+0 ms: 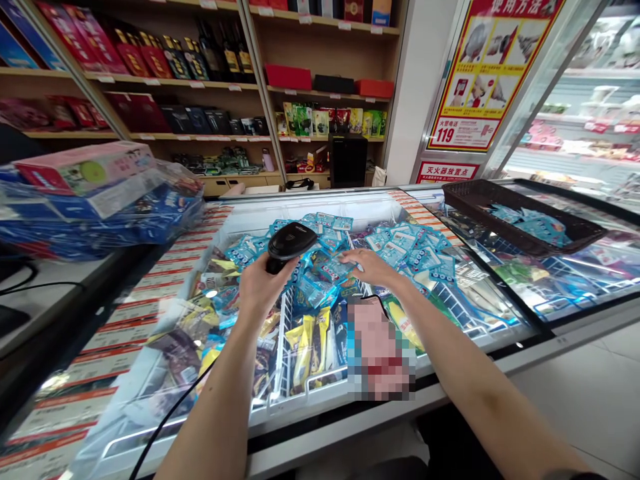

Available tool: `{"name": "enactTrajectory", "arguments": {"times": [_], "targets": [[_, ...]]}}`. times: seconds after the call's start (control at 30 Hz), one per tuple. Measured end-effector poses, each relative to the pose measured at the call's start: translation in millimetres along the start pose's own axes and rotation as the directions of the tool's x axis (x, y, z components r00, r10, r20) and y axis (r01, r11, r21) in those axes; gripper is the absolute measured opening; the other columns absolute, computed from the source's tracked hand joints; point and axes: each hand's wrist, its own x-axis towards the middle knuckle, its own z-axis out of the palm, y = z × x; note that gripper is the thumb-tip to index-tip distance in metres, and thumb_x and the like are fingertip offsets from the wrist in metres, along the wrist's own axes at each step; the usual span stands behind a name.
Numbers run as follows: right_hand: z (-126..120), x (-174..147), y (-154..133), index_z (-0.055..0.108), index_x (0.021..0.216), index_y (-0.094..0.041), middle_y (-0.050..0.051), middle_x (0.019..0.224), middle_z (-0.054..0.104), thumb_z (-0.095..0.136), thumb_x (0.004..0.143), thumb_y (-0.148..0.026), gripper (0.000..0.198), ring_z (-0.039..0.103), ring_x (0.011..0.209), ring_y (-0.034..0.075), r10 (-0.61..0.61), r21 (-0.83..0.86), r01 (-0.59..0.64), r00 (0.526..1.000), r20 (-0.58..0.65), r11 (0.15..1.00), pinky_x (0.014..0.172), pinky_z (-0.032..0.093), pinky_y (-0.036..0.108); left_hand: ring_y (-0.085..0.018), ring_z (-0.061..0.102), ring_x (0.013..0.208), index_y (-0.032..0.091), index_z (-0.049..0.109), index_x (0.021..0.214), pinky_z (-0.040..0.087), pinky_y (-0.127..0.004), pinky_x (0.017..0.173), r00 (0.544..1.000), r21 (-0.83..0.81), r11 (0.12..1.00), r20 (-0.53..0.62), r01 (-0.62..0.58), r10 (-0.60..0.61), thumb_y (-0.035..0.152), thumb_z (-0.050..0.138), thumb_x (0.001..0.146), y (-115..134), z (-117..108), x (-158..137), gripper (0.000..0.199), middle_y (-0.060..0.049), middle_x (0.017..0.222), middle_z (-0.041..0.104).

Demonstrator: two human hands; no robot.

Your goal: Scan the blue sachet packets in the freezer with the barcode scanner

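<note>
My left hand (265, 283) is wrapped round a black barcode scanner (293, 241), holding it over a pile of small blue packets (320, 270). A black cable runs down beside my left forearm. My right hand (371, 267) reaches into the same pile, its fingers apart and their tips touching the packets; no packet is clearly gripped. More blue packets (415, 247) are spread to the right of it. The packets lie on the glass top of a chest freezer (235, 427). Between my forearms a phone (377, 333) lies near the front edge, its screen blurred out.
A dark brown basket (570, 243) holding more blue packets stands at the right. Wrapped blue boxes with a pink box (87, 167) on top are stacked at the left. Wrapped ice creams (303, 347) show under the glass. Behind the freezer are shelves (320, 93) of goods.
</note>
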Motion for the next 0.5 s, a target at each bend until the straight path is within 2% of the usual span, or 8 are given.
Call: {"name": "enactTrajectory", "arguments": {"times": [0.07,0.13,0.23,0.37,0.5], "targets": [[1.4,-3.6,1.0,0.062,0.119,-0.020,0.007,0.129,0.060,0.052,0.090,-0.027,0.032,0.054,0.118,0.022,0.074,0.002,-0.074,0.995,-0.063,0.997,0.101,0.039,0.039,-0.022,0.062,0.066,0.020,0.069,0.085,0.036,-0.026,0.054,1.000,0.034,0.999,-0.006,-0.009,0.009,0.066,0.058,0.070,-1.1,1.2,0.2,0.050,-0.004,0.067,0.068],[4.3,-4.3,-1.2,0.061,0.119,-0.015,0.013,0.126,0.059,0.052,0.091,-0.044,0.042,0.051,0.120,0.025,0.148,-0.029,-0.154,0.979,-0.143,0.988,0.100,0.040,0.040,-0.023,0.062,0.067,0.020,0.069,0.086,0.036,-0.026,0.055,1.000,0.058,0.998,-0.008,-0.019,0.019,0.066,0.057,0.071,-1.8,2.5,0.3,0.049,-0.004,0.068,0.069],[8.3,-1.4,-6.3,0.063,0.112,-0.011,0.019,0.123,0.058,0.058,0.078,-0.066,0.065,0.045,0.125,0.031,0.194,-0.122,-0.220,0.962,-0.193,0.968,0.105,0.035,0.044,-0.023,0.062,0.068,0.021,0.068,0.087,0.036,-0.026,0.055,0.999,0.080,0.996,-0.001,-0.038,0.038,0.065,0.056,0.071,-2.3,3.7,0.3,0.049,-0.004,0.068,0.069],[7.8,1.6,-8.0,0.061,0.110,-0.013,0.017,0.119,0.059,0.068,0.067,-0.068,0.069,0.049,0.120,0.031,0.244,-0.107,-0.263,0.956,-0.163,0.959,0.105,0.033,0.046,-0.023,0.062,0.067,0.020,0.068,0.086,0.036,-0.026,0.055,0.999,0.101,0.994,0.017,-0.043,0.042,0.066,0.056,0.071,-2.3,3.7,0.6,0.049,-0.005,0.068,0.068],[3.0,-1.1,-6.9,0.052,0.122,-0.016,0.014,0.118,0.059,0.075,0.065,-0.057,0.074,0.054,0.112,0.030,0.353,0.069,-0.347,0.916,-0.191,0.935,0.095,0.041,0.044,-0.023,0.061,0.065,0.019,0.068,0.084,0.035,-0.026,0.054,0.998,0.085,0.995,0.043,-0.042,0.038,0.064,0.057,0.071,-1.1,4.6,0.4,0.048,-0.005,0.066,0.068]]}}
